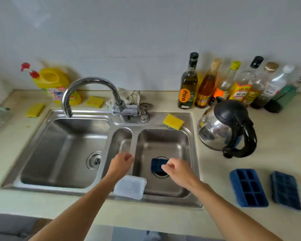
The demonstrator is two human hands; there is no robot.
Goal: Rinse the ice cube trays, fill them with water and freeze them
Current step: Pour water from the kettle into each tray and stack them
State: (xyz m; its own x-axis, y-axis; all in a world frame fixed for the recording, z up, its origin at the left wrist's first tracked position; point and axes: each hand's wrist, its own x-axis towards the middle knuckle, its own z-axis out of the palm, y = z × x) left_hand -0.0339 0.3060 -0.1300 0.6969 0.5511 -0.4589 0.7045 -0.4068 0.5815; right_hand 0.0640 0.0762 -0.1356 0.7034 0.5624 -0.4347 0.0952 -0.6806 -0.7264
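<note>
Two dark blue ice cube trays (248,187) (285,190) lie side by side on the counter right of the sink. A third blue tray (157,164) lies at the bottom of the small right basin (163,141), over the drain, partly hidden by my right hand (175,168). That hand hovers above it, fingers loosely curled, holding nothing. My left hand (121,163) hangs over the divider between the basins, also loosely curled and empty. A clear plastic lid (130,186) rests on the sink's front rim between my forearms. The chrome faucet (94,84) points into the left basin; no water shows.
A steel kettle (228,127) stands right of the sink, with several bottles (233,84) behind it along the wall. Yellow sponges (173,121) (95,101) (35,110) and a yellow detergent jug (56,84) sit around the sink's back edge. The large left basin (63,150) holds nothing.
</note>
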